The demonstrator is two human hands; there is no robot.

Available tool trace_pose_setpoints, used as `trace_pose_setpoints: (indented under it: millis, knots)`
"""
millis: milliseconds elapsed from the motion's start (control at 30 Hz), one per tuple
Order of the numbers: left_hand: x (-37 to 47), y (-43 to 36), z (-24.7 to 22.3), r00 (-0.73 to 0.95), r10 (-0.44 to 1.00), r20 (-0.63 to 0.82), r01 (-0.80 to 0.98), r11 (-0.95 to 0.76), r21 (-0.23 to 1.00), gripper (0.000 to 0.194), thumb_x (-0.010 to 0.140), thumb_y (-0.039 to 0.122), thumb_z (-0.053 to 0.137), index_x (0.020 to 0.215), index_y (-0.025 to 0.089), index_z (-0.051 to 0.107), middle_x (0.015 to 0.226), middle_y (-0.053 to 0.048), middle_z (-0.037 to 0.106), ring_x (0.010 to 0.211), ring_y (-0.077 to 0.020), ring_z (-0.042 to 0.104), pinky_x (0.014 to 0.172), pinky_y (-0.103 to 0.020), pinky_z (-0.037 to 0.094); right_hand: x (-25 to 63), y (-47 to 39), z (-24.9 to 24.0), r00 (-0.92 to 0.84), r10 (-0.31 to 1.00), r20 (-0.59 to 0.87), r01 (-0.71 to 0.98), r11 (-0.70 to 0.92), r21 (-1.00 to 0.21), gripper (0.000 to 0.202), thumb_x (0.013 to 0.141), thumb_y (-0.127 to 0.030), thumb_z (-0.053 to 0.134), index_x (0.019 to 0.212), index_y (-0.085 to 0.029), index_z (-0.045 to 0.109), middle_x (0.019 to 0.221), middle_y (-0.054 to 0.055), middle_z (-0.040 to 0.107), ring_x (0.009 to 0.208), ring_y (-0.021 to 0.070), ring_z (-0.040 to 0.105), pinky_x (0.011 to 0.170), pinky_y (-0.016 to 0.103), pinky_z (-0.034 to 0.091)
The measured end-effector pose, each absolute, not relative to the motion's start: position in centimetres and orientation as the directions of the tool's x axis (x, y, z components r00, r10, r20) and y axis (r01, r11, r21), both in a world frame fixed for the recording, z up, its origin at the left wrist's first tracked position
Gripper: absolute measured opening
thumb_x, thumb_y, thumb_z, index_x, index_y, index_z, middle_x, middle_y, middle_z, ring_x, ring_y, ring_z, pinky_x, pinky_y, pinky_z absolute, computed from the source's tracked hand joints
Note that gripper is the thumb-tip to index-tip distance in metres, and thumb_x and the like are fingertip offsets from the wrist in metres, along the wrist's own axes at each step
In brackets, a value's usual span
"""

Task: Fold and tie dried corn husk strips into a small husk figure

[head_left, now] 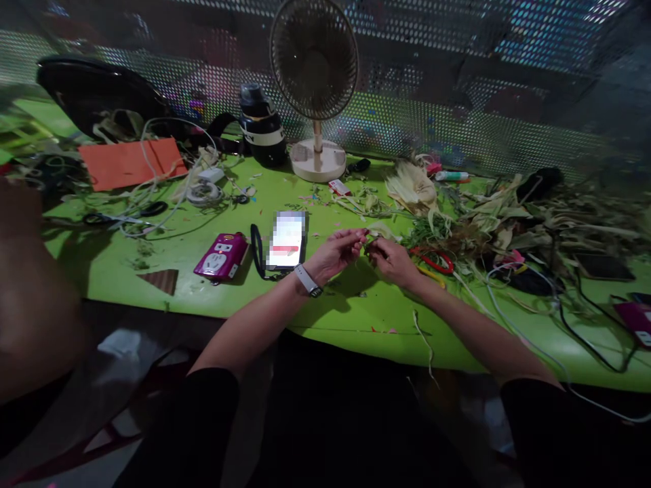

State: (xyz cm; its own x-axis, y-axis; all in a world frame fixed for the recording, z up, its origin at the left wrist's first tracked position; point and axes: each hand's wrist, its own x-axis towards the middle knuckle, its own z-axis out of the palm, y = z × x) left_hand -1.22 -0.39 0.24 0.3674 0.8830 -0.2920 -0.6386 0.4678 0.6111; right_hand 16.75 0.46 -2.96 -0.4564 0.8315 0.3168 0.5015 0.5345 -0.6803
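Above the green table (325,312), my left hand (340,254) has its fingers pinched together, with a grey watch (308,280) on the wrist. Just to its right, my right hand (390,261) is closed around a small piece of green plant material (371,242). The fingertips of both hands nearly meet. What my left fingers hold is too small to make out. Behind the hands lies a pale husk strip (381,229). A lit phone (287,240) lies left of my left hand.
A fan (314,64) and a black bottle (263,132) stand at the back. Left are a purple power socket (221,257), an orange sheet (133,164), scissors (127,215) and another person's arm (35,285). Dried husks (488,210), red-handled scissors (440,263) and cables (564,318) lie right.
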Motion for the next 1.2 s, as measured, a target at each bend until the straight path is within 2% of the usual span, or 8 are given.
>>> trace_pose_setpoints:
  millis: [67, 200, 400, 600, 700, 800, 967, 1200]
  knots:
    - [-1.2, -0.4, 0.4, 0.357, 0.879, -0.317, -0.652, 0.478, 0.589, 0.02, 0.088, -0.001, 0.055, 0.076, 0.009, 0.068, 0.062, 0.0, 0.064, 0.047, 0.0, 0.052, 0.047, -0.007, 0.045, 16.7, 0.1, -3.0, -0.405, 0.849, 0.339, 0.513, 0.518, -0.684, 0.026, 0.094, -0.038, 0.048, 0.1, -0.017, 0.061, 0.094, 0.011, 0.068, 0.08, 0.0187, 0.062, 0.074, 0.034, 0.052]
    - [-1.1, -0.7, 0.8, 0.364, 0.863, -0.349, -0.671, 0.503, 0.545, 0.028, 0.092, -0.002, 0.047, 0.074, 0.007, 0.066, 0.06, 0.0, 0.062, 0.044, 0.0006, 0.05, 0.044, -0.006, 0.043, 15.8, 0.4, -3.1, -0.308, 0.91, 0.276, 0.351, 0.379, -0.856, 0.039, 0.084, -0.039, 0.061, 0.117, -0.018, 0.056, 0.118, 0.014, 0.061, 0.081, 0.0166, 0.06, 0.072, 0.033, 0.054]
    - [-1.2, -0.7, 0.9, 0.38, 0.85, -0.365, -0.666, 0.525, 0.53, 0.024, 0.089, -0.003, 0.05, 0.076, 0.009, 0.066, 0.06, 0.0, 0.062, 0.043, 0.0007, 0.049, 0.042, -0.005, 0.041, 14.8, 1.4, -2.2, -0.385, 0.918, 0.096, 0.032, 0.117, -0.993, 0.049, 0.075, -0.035, 0.067, 0.122, -0.026, 0.055, 0.104, 0.004, 0.065, 0.067, 0.0132, 0.054, 0.061, 0.031, 0.055]
    - [-1.2, -0.4, 0.5, 0.321, 0.884, -0.341, -0.628, 0.468, 0.622, 0.019, 0.087, -0.002, 0.057, 0.074, 0.008, 0.067, 0.062, 0.0, 0.064, 0.045, 0.0006, 0.051, 0.045, -0.006, 0.043, 15.2, 1.5, -2.1, -0.368, 0.921, 0.124, 0.177, 0.2, -0.964, 0.029, 0.085, -0.049, 0.059, 0.086, -0.021, 0.059, 0.067, -0.002, 0.058, 0.058, 0.0133, 0.054, 0.06, 0.029, 0.05]
    - [-1.4, -0.2, 0.0, 0.278, 0.914, -0.297, -0.577, 0.406, 0.709, 0.006, 0.081, 0.004, 0.07, 0.077, 0.009, 0.068, 0.064, 0.001, 0.066, 0.048, -0.0002, 0.053, 0.049, -0.009, 0.045, 15.8, 1.1, -1.6, -0.406, 0.884, 0.233, 0.367, 0.391, -0.844, 0.03, 0.095, -0.046, 0.049, 0.089, -0.02, 0.061, 0.065, -0.001, 0.058, 0.059, 0.0139, 0.053, 0.061, 0.028, 0.045]
    - [-1.6, -0.2, -0.4, 0.247, 0.945, -0.214, -0.499, 0.314, 0.808, 0.011, 0.077, 0.013, 0.078, 0.08, 0.01, 0.067, 0.066, 0.002, 0.067, 0.05, -0.0012, 0.055, 0.051, -0.012, 0.045, 16.3, 0.4, -0.7, -0.496, 0.799, 0.341, 0.583, 0.597, -0.551, 0.027, 0.1, -0.035, 0.044, 0.094, -0.018, 0.064, 0.085, 0.007, 0.068, 0.073, 0.0176, 0.058, 0.068, 0.031, 0.044]
    - [-1.4, -0.4, -0.7, 0.237, 0.965, -0.112, -0.358, 0.194, 0.913, 0.027, 0.074, 0.029, 0.083, 0.08, 0.011, 0.064, 0.069, 0.001, 0.069, 0.05, -0.0033, 0.057, 0.053, -0.017, 0.045, 16.6, -0.7, 1.2, -0.607, 0.728, 0.319, 0.72, 0.673, -0.168, 0.027, 0.102, -0.028, 0.041, 0.102, -0.016, 0.066, 0.099, 0.012, 0.068, 0.079, 0.02, 0.06, 0.063, 0.03, 0.039]
    - [-1.3, -0.6, -1.0, 0.182, 0.983, 0.0, -0.257, 0.047, 0.965, 0.037, 0.072, 0.043, 0.082, 0.082, 0.013, 0.064, 0.067, 0.001, 0.068, 0.049, -0.0043, 0.056, 0.049, -0.018, 0.043, 16.5, -0.9, 1.7, -0.615, 0.728, 0.303, 0.72, 0.675, -0.159, 0.027, 0.102, -0.027, 0.039, 0.104, -0.017, 0.064, 0.103, 0.012, 0.066, 0.082, 0.0199, 0.06, 0.061, 0.029, 0.038]
